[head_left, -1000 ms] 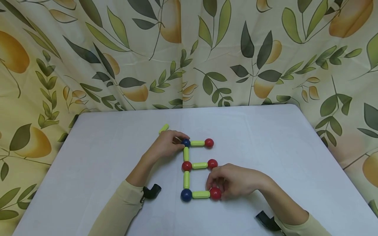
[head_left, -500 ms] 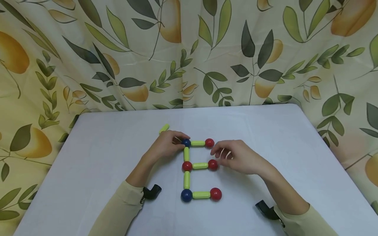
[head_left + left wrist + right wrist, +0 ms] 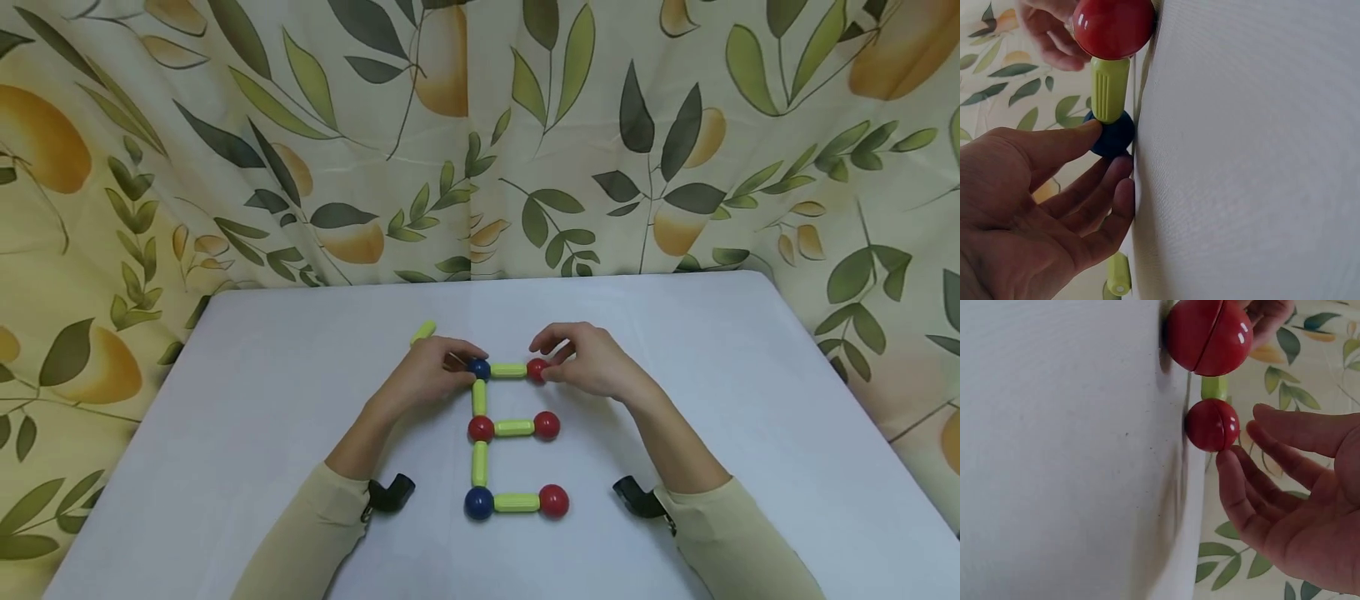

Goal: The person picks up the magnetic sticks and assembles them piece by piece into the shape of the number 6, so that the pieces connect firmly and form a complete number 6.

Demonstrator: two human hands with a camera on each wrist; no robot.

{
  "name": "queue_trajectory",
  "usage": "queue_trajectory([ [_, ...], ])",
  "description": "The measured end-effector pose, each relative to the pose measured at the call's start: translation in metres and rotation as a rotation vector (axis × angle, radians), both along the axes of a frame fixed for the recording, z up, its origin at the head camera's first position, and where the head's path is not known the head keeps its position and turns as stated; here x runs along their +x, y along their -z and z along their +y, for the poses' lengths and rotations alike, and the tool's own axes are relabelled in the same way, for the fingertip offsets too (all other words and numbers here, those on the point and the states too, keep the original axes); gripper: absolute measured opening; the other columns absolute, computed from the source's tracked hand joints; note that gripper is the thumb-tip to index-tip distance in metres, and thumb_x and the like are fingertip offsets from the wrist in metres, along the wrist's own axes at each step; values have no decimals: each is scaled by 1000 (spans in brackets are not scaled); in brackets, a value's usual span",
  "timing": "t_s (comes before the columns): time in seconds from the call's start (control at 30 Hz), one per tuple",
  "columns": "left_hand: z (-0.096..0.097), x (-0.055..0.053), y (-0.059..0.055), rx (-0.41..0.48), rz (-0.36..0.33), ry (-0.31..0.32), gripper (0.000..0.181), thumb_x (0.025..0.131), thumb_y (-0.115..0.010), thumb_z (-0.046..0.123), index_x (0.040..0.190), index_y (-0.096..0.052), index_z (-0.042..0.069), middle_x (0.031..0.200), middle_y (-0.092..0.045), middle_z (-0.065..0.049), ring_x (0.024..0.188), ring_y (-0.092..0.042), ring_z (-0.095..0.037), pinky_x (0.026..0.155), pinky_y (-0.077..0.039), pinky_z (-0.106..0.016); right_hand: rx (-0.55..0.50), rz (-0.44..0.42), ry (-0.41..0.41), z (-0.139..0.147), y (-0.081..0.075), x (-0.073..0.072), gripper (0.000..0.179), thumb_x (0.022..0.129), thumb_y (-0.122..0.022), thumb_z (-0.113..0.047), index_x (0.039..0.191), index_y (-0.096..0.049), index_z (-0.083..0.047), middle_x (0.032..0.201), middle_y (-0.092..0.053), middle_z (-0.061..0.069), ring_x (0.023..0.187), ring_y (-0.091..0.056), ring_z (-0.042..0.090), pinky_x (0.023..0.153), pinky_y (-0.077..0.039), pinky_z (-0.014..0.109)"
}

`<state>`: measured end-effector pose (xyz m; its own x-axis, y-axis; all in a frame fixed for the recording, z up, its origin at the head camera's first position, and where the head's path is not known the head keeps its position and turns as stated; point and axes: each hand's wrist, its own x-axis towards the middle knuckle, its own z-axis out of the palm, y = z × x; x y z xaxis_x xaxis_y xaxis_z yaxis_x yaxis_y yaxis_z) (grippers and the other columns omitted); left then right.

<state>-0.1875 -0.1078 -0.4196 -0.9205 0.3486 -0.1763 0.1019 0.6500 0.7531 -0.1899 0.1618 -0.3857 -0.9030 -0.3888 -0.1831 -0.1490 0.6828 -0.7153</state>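
A figure of magnetic-looking balls and ribbed yellow-green rods lies on the white table, shaped like an E. My left hand (image 3: 433, 367) pinches the dark blue ball (image 3: 478, 369) at its far left corner; in the left wrist view the thumb presses the ball's side and the fingers lie beneath. My right hand (image 3: 588, 360) is around the far right red ball (image 3: 537, 370), fingers loosely bent and spread; a fingertip is at the ball's edge, and whether it touches I cannot tell. Between those balls runs a rod (image 3: 508, 370). The middle row's red balls (image 3: 547, 426) lie nearer.
A loose yellow-green rod (image 3: 423, 332) lies behind my left hand, partly hidden by it. The near row has a blue ball (image 3: 479, 503) and a red ball (image 3: 554, 501) joined by a rod. A patterned curtain (image 3: 480, 142) hangs behind the table (image 3: 187, 433).
My right hand has left the near red ball and moved away from me, past the middle row, to the far red ball. The left hand has stayed at the blue ball.
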Motion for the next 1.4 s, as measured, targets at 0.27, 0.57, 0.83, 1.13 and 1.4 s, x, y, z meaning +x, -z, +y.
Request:
queue_trajectory([
  [0.27, 3, 1, 1, -13, -18, -9, 31, 95, -76, 11, 124, -76, 21, 118, -73, 0, 107, -67, -20, 97, -58, -37, -15, -46, 14, 8, 13, -3, 33, 89, -78, -11, 122, -72, -9, 118, -69, 14, 100, -68, 26, 85, -58, 37],
  [0.57, 2, 1, -1, -13, -15, -14, 33, 94, -77, 10, 126, -75, 19, 117, -73, -2, 105, -68, -20, 92, -60, -35, -42, -106, 0, 7, 18, -5, 32, 90, -78, -9, 121, -73, -11, 118, -68, 14, 103, -65, 29, 81, -58, 32],
  [0.83, -8, -2, -3, -5, 12, 16, 34, 93, -78, 10, 126, -74, 17, 116, -74, -2, 104, -69, -19, 87, -60, -34, -32, -93, 2, 7, 19, -5, 30, 90, -76, -8, 120, -73, -11, 115, -69, 13, 102, -65, 29, 80, -57, 33],
  [1.13, -32, -11, -8, -12, 129, -61, 30, 96, -73, 12, 125, -74, 13, 120, -74, -6, 105, -68, -24, 91, -58, -40, -41, -98, -2, 7, 20, -6, 28, 91, -76, -8, 119, -74, -12, 112, -69, 12, 100, -64, 27, 78, -57, 32],
  [1.4, -50, -19, -9, -75, 194, -198, 32, 94, -73, 10, 125, -75, 12, 125, -67, -14, 117, -64, -33, 96, -55, -49, -40, -97, -2, 8, 20, -7, 29, 91, -76, -7, 119, -73, -12, 112, -69, 12, 99, -64, 27, 78, -56, 31],
])
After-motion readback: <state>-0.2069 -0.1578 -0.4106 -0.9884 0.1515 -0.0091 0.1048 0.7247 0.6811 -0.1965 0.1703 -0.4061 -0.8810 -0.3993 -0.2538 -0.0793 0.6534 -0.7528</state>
